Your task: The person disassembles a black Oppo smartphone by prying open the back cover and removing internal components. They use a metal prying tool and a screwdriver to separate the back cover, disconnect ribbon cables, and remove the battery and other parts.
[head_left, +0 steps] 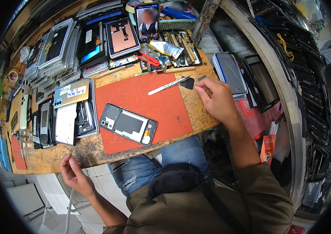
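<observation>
A smartphone without its back cover [128, 124], inner parts showing, lies tilted on a red-orange mat [146, 91]. Beyond its upper right is a flat metal tool with holes [165, 86], its far end by a small black square piece [187, 83]. My right hand [217, 97] is at the table's right side, just right of that black piece. Its thumb and fingertips are pinched together; what they hold, if anything, I cannot make out. My left hand [73, 173] is beyond the table's front edge, palm up, fingers loosely curled and apart, with nothing visible in it.
Left of the mat lie phone parts and a gold back cover [72, 93]. Behind stand stacked clear trays [56, 50], a propped phone with lit screen [147, 23], red-handled pliers [148, 59] and a tool box [185, 46]. Flat cases [230, 74] are stacked at the right.
</observation>
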Demonstrator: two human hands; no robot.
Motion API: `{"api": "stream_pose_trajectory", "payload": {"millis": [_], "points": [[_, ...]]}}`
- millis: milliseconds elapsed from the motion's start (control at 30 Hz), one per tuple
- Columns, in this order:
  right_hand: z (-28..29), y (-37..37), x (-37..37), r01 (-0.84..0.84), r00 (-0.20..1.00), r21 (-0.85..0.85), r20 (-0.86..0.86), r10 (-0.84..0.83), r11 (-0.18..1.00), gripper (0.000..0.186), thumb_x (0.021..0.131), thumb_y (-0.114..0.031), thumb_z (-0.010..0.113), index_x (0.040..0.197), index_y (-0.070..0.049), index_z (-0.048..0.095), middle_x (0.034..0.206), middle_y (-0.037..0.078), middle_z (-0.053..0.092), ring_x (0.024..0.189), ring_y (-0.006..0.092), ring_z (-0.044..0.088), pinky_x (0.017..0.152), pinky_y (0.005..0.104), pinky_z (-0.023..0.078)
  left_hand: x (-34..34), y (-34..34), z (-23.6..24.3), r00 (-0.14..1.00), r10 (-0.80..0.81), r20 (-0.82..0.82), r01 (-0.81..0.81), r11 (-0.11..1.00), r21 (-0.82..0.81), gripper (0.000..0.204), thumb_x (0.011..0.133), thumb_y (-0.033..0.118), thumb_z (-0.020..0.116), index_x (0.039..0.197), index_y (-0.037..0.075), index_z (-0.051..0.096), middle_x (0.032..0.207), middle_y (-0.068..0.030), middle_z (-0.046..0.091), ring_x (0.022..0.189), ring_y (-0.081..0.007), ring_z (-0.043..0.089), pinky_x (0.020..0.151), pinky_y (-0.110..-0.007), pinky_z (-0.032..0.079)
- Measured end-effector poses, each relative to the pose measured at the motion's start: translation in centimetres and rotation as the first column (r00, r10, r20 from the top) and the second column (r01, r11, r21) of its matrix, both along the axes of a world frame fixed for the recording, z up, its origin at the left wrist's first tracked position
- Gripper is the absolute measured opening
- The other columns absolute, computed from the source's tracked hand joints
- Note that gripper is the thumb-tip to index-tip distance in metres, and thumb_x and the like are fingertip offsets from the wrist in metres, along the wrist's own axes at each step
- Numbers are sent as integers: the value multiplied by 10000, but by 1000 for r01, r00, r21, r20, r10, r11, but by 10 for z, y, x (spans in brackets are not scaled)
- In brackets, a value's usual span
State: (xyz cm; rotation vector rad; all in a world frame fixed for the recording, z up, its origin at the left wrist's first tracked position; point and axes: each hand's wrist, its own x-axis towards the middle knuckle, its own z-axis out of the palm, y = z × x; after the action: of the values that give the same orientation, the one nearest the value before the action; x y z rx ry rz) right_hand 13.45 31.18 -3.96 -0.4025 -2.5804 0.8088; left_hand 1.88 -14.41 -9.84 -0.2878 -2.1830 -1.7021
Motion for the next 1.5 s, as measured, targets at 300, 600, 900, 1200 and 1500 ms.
{"api": "stream_pose_trajectory", "payload": {"millis": [300,600,900,1200,1500], "points": [[3,-46,-3,-279,949,37,-140,281,960,36,966,5,705,1000,8,716,839,174,668,748,398,689,670,460,539,-13,2,21,993,120,-4,-120,993,-12,207,1136,116,605,1243,-32,703,986,-33,669,867,-88,593,794,-241,489],[12,-62,2,-399,902,37,-164,400,916,145,986,21,646,863,-8,574,731,137,579,621,320,596,585,427,448,-87,-16,65,990,110,-87,-140,737,-661,122,996,116,749,1049,6,760,994,-107,743,927,-244,655,873,-381,521],[38,-79,-4,-371,918,-92,-185,350,924,150,991,84,576,1125,39,625,955,181,667,854,323,668,764,415,534,-109,26,66,995,-96,9,59,528,-847,134,961,117,760,976,-14,740,950,-179,740,921,-375,669,857,-454,519],[36,-81,-10,-331,939,-146,-146,310,933,173,1007,40,621,1180,32,637,1012,207,719,951,377,748,822,456,592,-112,14,57,997,-24,77,67,777,-626,111,961,80,701,980,-25,672,885,-178,703,752,-323,641,754,-431,526],[16,-83,-30,-442,886,61,-127,447,895,175,941,57,647,1057,1,528,901,196,644,885,430,702,764,519,558,-114,9,49,995,-96,-24,72,862,-502,96,940,-62,730,999,-10,674,888,-39,674,811,-113,610,781,-271,524]]}}
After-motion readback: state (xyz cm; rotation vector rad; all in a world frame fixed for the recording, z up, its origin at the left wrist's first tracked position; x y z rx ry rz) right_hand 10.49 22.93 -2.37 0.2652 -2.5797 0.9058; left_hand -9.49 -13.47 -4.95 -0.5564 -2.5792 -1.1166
